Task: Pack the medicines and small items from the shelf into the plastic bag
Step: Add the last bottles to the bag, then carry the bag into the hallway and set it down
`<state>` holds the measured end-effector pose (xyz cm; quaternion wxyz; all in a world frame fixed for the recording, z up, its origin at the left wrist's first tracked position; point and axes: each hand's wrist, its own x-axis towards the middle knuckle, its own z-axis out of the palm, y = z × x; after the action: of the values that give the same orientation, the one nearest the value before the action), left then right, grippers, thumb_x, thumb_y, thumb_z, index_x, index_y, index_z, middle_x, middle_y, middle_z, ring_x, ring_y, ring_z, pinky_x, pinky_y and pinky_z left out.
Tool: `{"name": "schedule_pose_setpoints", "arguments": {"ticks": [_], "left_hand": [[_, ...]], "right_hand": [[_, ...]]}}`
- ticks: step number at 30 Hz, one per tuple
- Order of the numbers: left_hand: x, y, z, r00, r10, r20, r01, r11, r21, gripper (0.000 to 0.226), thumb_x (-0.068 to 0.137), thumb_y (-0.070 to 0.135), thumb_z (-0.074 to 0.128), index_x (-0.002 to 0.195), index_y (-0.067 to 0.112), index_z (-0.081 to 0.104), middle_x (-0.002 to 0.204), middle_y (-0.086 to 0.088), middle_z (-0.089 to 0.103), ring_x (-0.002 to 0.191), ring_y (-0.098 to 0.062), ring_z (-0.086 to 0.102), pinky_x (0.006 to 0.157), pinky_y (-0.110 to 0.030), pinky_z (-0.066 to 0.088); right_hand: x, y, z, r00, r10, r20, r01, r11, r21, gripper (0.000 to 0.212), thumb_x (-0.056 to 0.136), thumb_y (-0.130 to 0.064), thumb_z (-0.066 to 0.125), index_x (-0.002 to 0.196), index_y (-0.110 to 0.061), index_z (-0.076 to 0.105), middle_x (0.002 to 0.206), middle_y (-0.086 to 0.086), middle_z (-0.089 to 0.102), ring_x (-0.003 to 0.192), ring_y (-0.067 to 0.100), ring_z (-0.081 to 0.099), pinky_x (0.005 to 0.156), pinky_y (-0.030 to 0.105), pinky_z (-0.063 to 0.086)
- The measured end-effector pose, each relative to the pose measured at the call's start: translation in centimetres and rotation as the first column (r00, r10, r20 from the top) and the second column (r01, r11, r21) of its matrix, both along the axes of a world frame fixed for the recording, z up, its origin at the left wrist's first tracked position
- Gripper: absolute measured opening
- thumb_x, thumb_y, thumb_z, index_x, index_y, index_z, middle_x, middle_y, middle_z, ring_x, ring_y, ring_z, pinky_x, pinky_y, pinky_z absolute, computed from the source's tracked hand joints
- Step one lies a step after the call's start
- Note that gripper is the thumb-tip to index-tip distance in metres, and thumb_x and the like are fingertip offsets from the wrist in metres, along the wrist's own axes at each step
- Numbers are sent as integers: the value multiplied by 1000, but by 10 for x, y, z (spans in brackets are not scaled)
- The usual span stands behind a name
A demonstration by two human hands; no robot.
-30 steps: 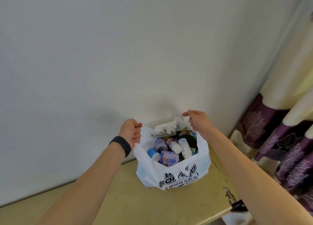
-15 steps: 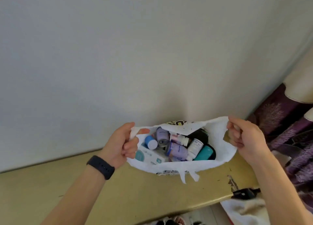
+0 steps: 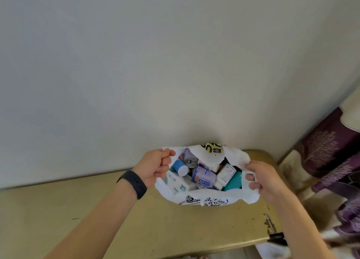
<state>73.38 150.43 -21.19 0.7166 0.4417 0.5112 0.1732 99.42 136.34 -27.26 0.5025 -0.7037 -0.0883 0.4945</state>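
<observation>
The bag (image 3: 214,197) sits on the shelf (image 3: 136,219), close to the wall (image 3: 136,64). The left grip (image 3: 155,167) is curled tight on the bag's left edge. The right grip (image 3: 263,179) pinches the right edge. The bag's mouth is stretched open between them, with the medicines (image 3: 204,176) inside.

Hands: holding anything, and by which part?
Both hold the bag: left hand grips its left rim, right hand its right rim.

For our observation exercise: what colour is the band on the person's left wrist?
Dark navy, almost black; the wristband shows best in the head view.
</observation>
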Motion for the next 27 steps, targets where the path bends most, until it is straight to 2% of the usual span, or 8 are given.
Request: {"name": "schedule_pose_setpoints", "arguments": {"ticks": [2,5,8,10,13,17,21,27], "left_hand": [[-7,-1,-4,1000,17,-13,-18,1000,-25,25,106,17,36,100,7,58,50,9,26,37,-5,17,34,-17,12],[-14,4,-2,996,85,0,-85,993,-86,28,104,14,35,108,5,61,49,8,25,36,-5,17,33,-17,12],[-12,-5,-1,994,98,40,-95,992,-81,24,104,16,35,90,11,54,47,9,26,34,-4,18,31,-17,13],[-22,-11,0,985,140,96,-135,989,-60,26,104,16,36,83,13,50,47,9,25,34,-5,18,32,-17,12],[-68,-12,8,958,228,174,-228,973,-20,29,104,15,36,79,12,51,47,9,24,33,-6,19,36,-20,15],[-149,-26,12,929,341,143,-344,939,-2,30,99,19,40,69,13,46,42,10,23,31,-7,19,36,-21,23],[-222,-54,22,823,548,152,-542,837,-79,31,94,20,38,64,17,38,37,10,21,38,-11,4,35,-19,17],[-327,-131,43,803,594,43,-595,803,37,30,95,23,40,66,18,42,42,10,19,30,-6,15,36,-20,12]], "right_hand": [[-1,-8,-4,1000,20,-5,-21,999,-48,7,97,-14,50,95,-9,53,79,7,46,54,12,25,35,20,20],[-4,-5,4,994,110,3,-110,993,-37,30,102,-30,46,96,-6,64,60,-2,38,50,11,19,42,25,15],[-12,16,32,990,37,135,-48,996,81,33,102,-30,40,83,-10,57,51,-7,33,46,11,21,45,27,16],[-23,34,57,987,-20,157,-10,982,191,33,102,-33,39,76,-17,49,50,-9,33,44,10,23,42,24,19],[-50,47,87,989,4,150,-53,946,319,37,103,-36,41,71,-18,47,47,-10,31,42,9,24,42,22,21],[-94,44,124,980,148,136,-193,879,436,43,103,-36,45,65,-17,46,46,-10,30,40,8,23,39,19,21],[-141,36,145,942,297,160,-337,844,418,45,102,-34,47,60,-18,46,46,-9,30,40,9,21,39,21,18],[-267,23,134,850,525,49,-503,781,369,34,100,-29,49,68,-18,42,48,-10,24,39,8,16,36,20,13]]}}
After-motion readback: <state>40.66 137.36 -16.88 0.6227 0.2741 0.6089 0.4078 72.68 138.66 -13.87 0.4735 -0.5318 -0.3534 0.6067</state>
